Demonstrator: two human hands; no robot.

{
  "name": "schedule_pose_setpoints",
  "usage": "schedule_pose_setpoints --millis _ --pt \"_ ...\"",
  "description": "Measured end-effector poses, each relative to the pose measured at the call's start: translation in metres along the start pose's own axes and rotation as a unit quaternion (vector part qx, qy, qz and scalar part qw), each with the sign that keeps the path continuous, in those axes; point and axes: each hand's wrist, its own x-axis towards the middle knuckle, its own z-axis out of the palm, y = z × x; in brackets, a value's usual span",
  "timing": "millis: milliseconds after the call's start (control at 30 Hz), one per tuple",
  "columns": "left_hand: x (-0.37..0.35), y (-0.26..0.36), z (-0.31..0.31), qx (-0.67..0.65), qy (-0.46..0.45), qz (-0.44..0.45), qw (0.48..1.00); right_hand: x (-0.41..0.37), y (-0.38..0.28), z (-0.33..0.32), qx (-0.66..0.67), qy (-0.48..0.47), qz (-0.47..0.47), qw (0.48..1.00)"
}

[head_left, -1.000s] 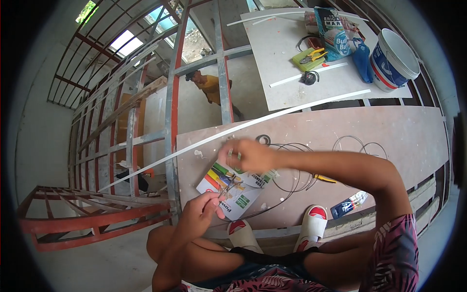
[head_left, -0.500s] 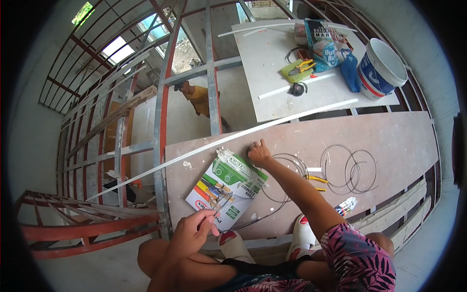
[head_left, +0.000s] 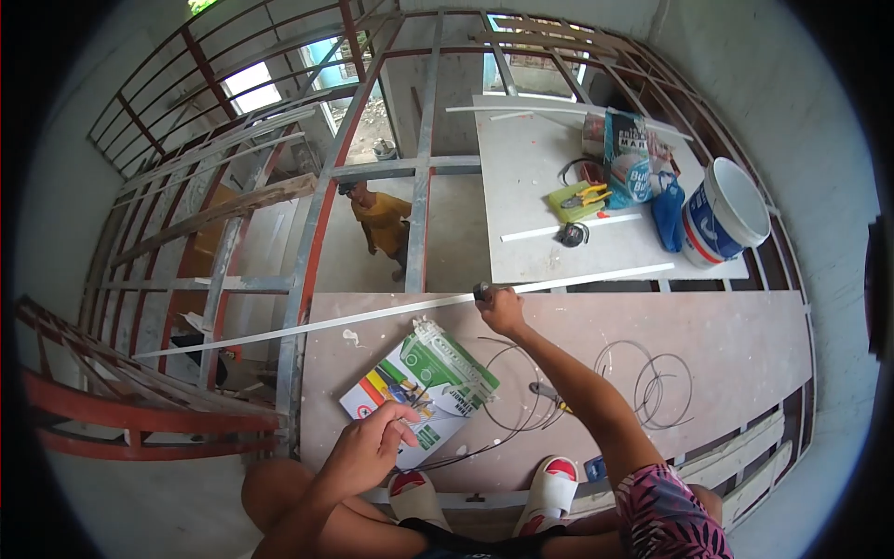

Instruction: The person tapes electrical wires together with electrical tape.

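Observation:
My left hand (head_left: pixel 374 445) is closed in a pinch on thin wire pieces, over the lower left of a green and white printed package (head_left: pixel 424 396). White ridged pieces (head_left: pixel 447 349) lie along the package's top edge. Out ahead, my right hand (head_left: pixel 504 312) grips a small dark object (head_left: pixel 481 292), whose kind I cannot tell, right at the long white strip (head_left: pixel 372 315). Loops of thin wire (head_left: pixel 510 427) lie on the brownish board (head_left: pixel 745 335) below my right forearm, which partly covers pliers (head_left: pixel 548 391). More coiled wire (head_left: pixel 663 391) rests farther right.
A white panel (head_left: pixel 531 154) beyond carries a bucket (head_left: pixel 731 210), a blue bag (head_left: pixel 629 163), yellow-handled pliers (head_left: pixel 587 196) and a black tape measure (head_left: pixel 573 235). Open metal framing (head_left: pixel 419 228) drops to a floor below, where a person (head_left: pixel 380 224) in yellow stands.
My right hand has lifted from the board to the long white strip with the dark object. My left hand stays near the package. The view has tilted upward, and the person below has turned.

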Motion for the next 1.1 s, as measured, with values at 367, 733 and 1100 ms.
schedule_pose_setpoints --millis 367,733,1100 --pt "0.015 0.000 0.006 -0.174 -0.043 0.024 0.983 -0.152 -0.126 -0.219 0.340 -0.224 -0.044 0.912" --pt "0.022 0.012 0.025 -0.204 -0.118 0.056 0.970 -0.230 -0.163 -0.226 0.152 -0.208 -0.212 0.943" --pt "0.013 0.022 0.020 -0.125 -0.007 0.089 0.988 -0.226 -0.162 -0.220 0.174 -0.200 -0.237 0.935"
